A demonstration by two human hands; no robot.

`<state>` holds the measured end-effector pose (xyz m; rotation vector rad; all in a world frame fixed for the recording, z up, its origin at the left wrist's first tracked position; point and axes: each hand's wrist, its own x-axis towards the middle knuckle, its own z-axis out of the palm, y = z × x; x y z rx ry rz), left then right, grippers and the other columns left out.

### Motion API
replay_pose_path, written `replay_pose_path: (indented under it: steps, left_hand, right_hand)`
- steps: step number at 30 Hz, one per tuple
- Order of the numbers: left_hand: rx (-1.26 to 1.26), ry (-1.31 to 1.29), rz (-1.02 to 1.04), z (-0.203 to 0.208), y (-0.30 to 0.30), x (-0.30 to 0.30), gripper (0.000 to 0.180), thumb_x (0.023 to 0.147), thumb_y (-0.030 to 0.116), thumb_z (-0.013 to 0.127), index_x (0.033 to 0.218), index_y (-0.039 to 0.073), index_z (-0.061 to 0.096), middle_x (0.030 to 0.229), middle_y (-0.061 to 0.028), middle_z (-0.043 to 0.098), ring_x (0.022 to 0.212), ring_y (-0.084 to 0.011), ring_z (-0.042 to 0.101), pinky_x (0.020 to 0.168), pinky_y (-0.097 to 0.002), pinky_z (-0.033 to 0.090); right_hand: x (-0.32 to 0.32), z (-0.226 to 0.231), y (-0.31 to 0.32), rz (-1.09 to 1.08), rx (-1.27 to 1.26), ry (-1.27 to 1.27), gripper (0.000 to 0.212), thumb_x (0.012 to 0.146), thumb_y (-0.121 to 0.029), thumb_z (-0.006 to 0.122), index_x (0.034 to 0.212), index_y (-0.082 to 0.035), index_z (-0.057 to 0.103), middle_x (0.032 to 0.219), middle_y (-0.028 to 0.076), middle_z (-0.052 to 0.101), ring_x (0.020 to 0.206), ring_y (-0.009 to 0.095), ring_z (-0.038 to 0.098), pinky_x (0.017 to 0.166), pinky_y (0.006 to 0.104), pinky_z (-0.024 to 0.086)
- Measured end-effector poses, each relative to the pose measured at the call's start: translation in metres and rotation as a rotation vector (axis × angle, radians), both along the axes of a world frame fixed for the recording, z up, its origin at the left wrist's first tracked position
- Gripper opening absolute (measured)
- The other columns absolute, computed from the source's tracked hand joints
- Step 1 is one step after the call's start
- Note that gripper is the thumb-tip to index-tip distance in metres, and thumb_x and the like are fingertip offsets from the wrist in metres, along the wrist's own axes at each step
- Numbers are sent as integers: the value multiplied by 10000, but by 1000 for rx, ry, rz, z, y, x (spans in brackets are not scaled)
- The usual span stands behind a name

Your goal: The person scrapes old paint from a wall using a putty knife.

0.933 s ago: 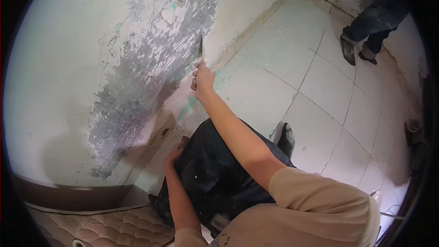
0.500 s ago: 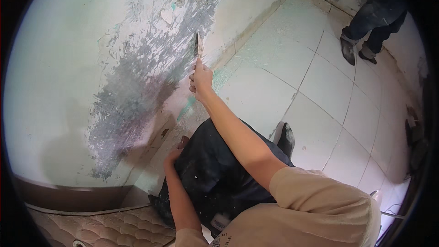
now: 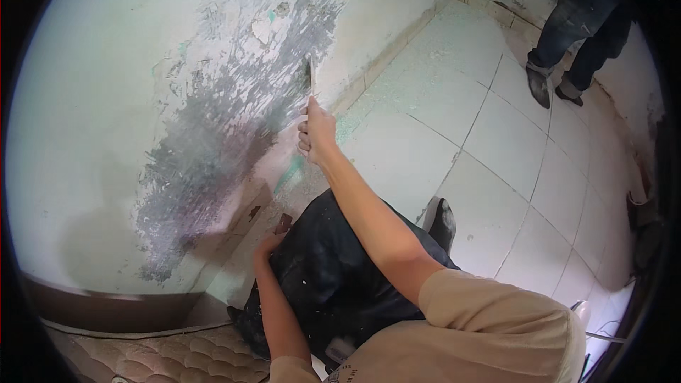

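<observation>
My right hand [image 3: 318,130] is closed round a putty knife [image 3: 313,79], its arm stretched out over my bent knee. The narrow blade points up, against or very near the lower right edge of a rough grey patch [image 3: 213,128] on the pale green wall [image 3: 92,120]. White streaks of coating run through the patch. By my knee, close to the wall's foot, my left hand [image 3: 267,245] holds a small reddish-brown, block-like object [image 3: 284,223]. Its fingers are partly hidden behind the dark trouser leg, and the object's kind is unclear.
Pale floor tiles [image 3: 404,149] spread to the right, with dust and green flakes along the skirting [image 3: 383,64]. Another person's legs [image 3: 574,42] stand at the far right corner. A quilted mattress [image 3: 163,358] lies at lower left.
My right hand and the putty knife have shifted slightly down and to the right. The left hand stays by my knee, with more of the reddish-brown object showing.
</observation>
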<state>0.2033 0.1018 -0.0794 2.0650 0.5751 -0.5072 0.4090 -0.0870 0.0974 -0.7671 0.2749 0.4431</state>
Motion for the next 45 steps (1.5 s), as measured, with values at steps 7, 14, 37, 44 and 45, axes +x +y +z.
replay_pose_path:
  steps: [7, 14, 37, 44, 45]
  left_hand:
    - [138, 36, -70, 13, -20, 3, 606, 762, 449, 526, 1225, 64, 454, 1197, -165, 498, 1124, -276, 455, 937, -352, 326]
    - [35, 210, -102, 35, -40, 18, 610, 842, 454, 467, 1305, 69, 365, 1264, -164, 455, 1183, -259, 411, 996, -318, 279]
    - [122, 7, -11, 17, -39, 11, 603, 728, 453, 585, 1141, 17, 536, 1109, -167, 564, 1056, -272, 518, 886, -359, 376]
    - [-73, -7, 4, -19, -4, 4, 589, 728, 417, 595, 1170, 37, 510, 1142, -167, 549, 1088, -295, 501, 899, -376, 373]
    - [-70, -20, 24, -27, 6, -1, 589, 727, 414, 597, 1172, 38, 508, 1141, -167, 549, 1087, -296, 502, 897, -376, 374]
  right_hand:
    - [12, 2, 1, -55, 45, -17, 342, 868, -423, 463, 816, -87, 430, 475, -25, 305, 332, 70, 212, 324, 234, 155]
    - [14, -5, -15, 7, 4, -13, 324, 872, -400, 462, 789, -89, 424, 476, -27, 292, 337, 76, 210, 327, 241, 153]
    - [7, 1, -15, 92, 29, 7, 364, 871, -408, 454, 713, -80, 447, 467, -9, 323, 336, 90, 264, 314, 266, 179]
    - [7, 2, -7, 51, -31, -27, 332, 864, -420, 460, 788, -99, 421, 475, -25, 300, 337, 74, 202, 323, 240, 143]
    - [-1, 7, -5, 94, -28, -57, 330, 865, -410, 457, 776, -96, 407, 472, -25, 295, 336, 73, 193, 320, 245, 143]
